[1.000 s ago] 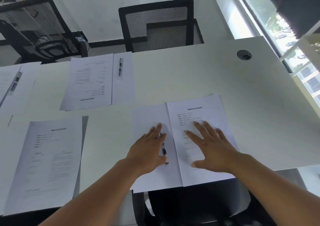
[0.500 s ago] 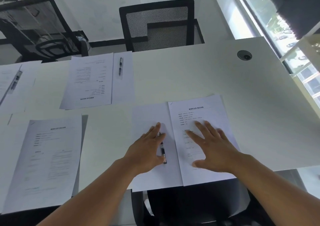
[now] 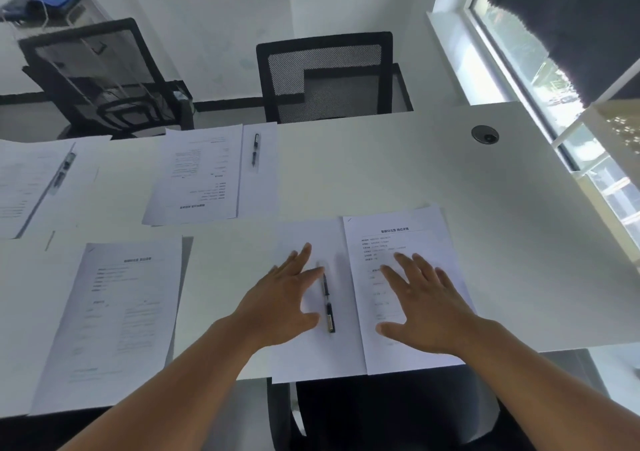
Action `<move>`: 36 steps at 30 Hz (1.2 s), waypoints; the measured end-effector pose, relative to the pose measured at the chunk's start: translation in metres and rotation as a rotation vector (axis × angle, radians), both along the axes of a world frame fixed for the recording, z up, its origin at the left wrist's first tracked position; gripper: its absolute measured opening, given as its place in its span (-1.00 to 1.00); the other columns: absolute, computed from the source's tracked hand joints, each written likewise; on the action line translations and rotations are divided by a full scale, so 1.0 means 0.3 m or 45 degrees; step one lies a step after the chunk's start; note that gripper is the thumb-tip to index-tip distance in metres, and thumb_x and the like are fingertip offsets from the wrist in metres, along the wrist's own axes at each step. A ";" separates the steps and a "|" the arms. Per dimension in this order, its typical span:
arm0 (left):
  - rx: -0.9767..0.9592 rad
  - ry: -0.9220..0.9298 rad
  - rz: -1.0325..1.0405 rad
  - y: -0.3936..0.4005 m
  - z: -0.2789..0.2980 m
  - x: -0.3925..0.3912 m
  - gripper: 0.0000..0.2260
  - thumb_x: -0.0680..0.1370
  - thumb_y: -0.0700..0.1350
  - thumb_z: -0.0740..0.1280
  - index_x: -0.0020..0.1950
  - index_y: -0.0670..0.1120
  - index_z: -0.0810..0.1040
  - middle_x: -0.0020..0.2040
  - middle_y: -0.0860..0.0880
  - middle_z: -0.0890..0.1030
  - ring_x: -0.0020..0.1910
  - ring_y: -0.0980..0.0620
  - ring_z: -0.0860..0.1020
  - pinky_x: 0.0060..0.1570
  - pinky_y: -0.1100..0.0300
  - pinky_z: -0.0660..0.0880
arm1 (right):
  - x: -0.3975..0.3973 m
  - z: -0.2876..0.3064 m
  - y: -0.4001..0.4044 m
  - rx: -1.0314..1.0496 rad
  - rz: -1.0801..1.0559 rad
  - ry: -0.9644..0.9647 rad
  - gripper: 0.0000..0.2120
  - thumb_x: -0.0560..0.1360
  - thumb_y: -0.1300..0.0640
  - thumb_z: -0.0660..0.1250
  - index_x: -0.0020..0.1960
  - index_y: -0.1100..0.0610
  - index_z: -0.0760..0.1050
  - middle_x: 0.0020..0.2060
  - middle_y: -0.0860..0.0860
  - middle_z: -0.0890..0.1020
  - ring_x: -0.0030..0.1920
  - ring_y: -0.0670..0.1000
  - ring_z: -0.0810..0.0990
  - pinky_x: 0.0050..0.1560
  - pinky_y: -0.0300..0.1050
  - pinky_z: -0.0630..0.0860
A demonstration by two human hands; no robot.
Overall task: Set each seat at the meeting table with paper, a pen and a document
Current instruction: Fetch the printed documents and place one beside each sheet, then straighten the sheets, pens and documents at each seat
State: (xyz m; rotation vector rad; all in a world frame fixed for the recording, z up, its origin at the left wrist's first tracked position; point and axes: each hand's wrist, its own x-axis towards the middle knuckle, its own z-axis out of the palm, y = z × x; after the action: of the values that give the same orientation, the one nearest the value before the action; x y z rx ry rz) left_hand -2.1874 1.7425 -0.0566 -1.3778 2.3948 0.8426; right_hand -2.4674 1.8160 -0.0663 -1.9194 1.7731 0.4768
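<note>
On flat white paper [image 3: 313, 353], slim pen [image 3: 327, 303]

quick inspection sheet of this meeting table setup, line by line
surface: white meeting table, round black cable port near the window end
job's things: near seat has blank white sheet, black pen lying on it, printed white document alongside; seat opposite has document, sheet and pen; near-left printed document shows no pen
clutter: nothing seen
hands: left hand flat beside the pen; right hand flat on the document
cables: nothing seen
surroundings: black mesh chairs, window at right
</note>
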 end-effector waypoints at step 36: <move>-0.730 -0.073 0.543 0.690 1.018 1.229 -0.31 0.68 0.27 0.28 0.75 0.12 0.15 0.79 0.05 0.08 0.73 -0.07 0.20 0.65 -0.16 0.27 | 1.404 1.010 0.345 -0.624 0.268 -0.174 -0.10 0.63 -0.41 0.16 0.76 -0.05 -0.16 0.76 0.03 -0.09 0.75 0.14 -0.14 0.73 0.23 -0.04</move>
State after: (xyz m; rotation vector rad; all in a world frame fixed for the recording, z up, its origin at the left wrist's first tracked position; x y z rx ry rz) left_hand -1.8186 1.9496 0.2487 -2.1392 2.4344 0.1731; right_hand -2.0462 1.9195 0.2365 -2.4195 1.7172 -0.0345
